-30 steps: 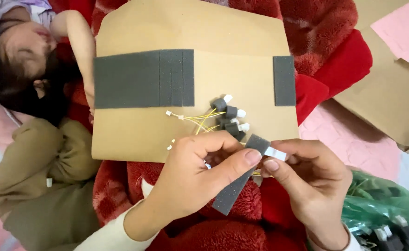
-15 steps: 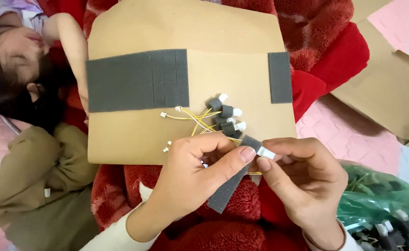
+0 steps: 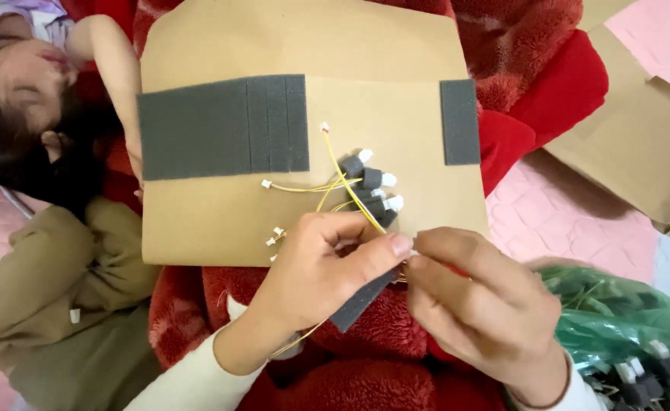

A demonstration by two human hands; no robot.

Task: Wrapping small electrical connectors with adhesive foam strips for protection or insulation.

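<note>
Since the earlier frame your hands closed in; the white tip is now hidden. Grey foam strip (image 3: 362, 298) pinched between your left hand (image 3: 316, 274) thumb and your right hand (image 3: 476, 304) fingertips. Soft, light, tears easily: grip near the end. Yellow wires (image 3: 333, 183) lie beyond your fingers on the cardboard sheet (image 3: 198, 228).

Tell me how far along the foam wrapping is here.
Done: about four wrapped parts with yellow leads lie on the cardboard. In hand: left hand and right hand pinch a foam strip. Left: foam sheet, foam piece, parts in the green bag.
</note>
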